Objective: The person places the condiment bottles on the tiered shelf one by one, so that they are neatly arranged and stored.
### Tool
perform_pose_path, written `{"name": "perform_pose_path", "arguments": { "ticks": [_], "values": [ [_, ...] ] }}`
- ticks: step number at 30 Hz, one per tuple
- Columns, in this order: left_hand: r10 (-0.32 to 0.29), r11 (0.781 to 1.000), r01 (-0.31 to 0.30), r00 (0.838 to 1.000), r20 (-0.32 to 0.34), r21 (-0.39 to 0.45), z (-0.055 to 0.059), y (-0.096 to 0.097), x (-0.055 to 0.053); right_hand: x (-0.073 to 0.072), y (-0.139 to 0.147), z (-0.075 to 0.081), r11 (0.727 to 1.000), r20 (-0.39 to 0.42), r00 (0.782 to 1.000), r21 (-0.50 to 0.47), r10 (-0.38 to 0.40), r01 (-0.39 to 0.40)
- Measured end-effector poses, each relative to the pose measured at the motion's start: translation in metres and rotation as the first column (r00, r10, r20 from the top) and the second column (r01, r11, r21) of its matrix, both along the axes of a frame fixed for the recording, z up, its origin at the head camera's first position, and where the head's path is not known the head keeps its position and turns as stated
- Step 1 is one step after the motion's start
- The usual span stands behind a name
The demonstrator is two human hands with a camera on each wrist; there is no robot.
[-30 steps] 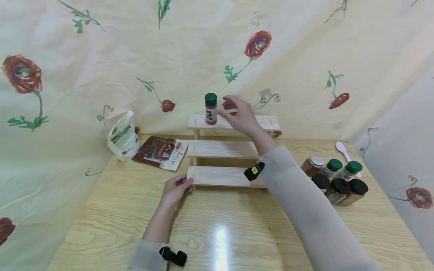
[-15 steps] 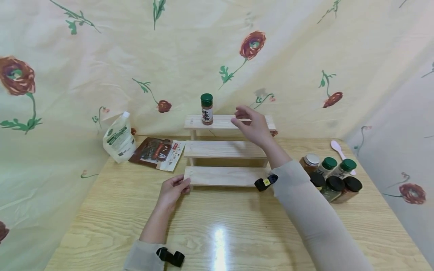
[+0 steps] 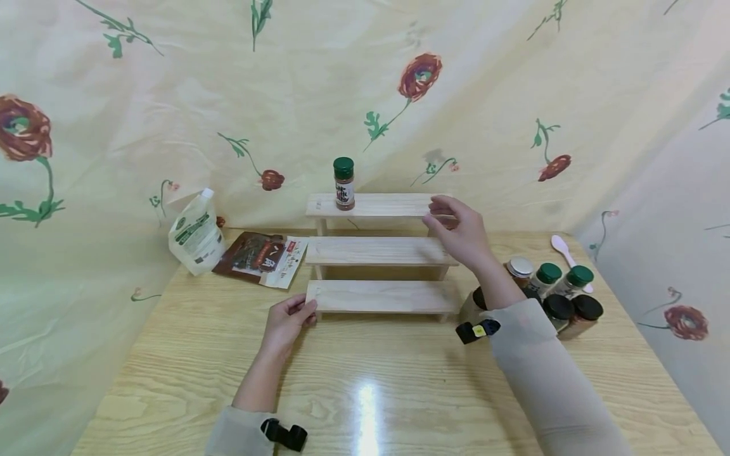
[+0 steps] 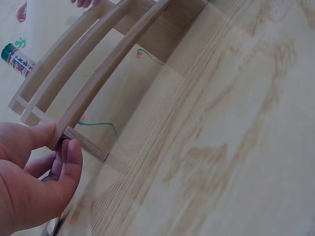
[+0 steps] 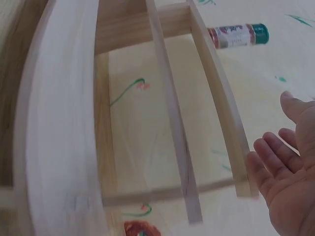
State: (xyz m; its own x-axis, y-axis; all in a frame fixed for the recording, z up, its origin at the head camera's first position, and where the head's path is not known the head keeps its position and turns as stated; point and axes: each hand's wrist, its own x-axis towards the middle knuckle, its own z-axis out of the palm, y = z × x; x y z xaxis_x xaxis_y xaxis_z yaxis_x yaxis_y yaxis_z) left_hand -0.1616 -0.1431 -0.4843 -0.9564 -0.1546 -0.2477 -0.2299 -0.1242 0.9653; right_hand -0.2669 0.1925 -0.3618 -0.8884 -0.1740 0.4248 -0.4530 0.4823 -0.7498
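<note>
A three-tier wooden spice rack stands on the table. My left hand pinches the left end of its lowest board; the left wrist view shows thumb and curled fingers at that corner. One spice jar with a green cap and reddish contents stands upright at the left of the top board. My right hand is beside the rack's right end with nothing in it. In the right wrist view its fingers are loosely spread, close to the end of the top board.
Several spice jars with green, black and silver lids stand at the right, partly hidden by my right forearm. Behind them lies a pink spoon. At the left are a white spouted pouch and a brown spice packet. Flowered cloth hangs behind.
My right hand has moved away from the jar on the top board, rightward and down past the rack's right end. The left hand keeps its hold on the rack. The view has shifted slightly.
</note>
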Motion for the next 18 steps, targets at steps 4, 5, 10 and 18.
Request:
{"name": "perform_pose_path", "arguments": {
  "ticks": [4,5,10,18],
  "values": [
    [-0.004,1.0,0.004,1.0,-0.005,-0.011,0.0,0.0,0.0,0.008,0.016,-0.004,0.999,-0.034,0.999,0.009,-0.031,0.032],
    [-0.004,1.0,0.004,1.0,-0.005,-0.015,0.0,-0.001,0.0,0.009,0.02,-0.005,0.999,-0.039,0.999,0.008,-0.034,0.034],
    [-0.002,1.0,0.002,1.0,-0.004,-0.017,0.0,0.0,0.0,0.017,0.038,-0.006,0.997,-0.029,0.997,0.035,-0.073,0.074],
    [-0.007,1.0,0.006,1.0,-0.013,-0.019,0.0,0.001,0.001,0.028,0.066,-0.012,0.99,0.027,0.993,0.096,-0.111,0.108]
  ]
}}
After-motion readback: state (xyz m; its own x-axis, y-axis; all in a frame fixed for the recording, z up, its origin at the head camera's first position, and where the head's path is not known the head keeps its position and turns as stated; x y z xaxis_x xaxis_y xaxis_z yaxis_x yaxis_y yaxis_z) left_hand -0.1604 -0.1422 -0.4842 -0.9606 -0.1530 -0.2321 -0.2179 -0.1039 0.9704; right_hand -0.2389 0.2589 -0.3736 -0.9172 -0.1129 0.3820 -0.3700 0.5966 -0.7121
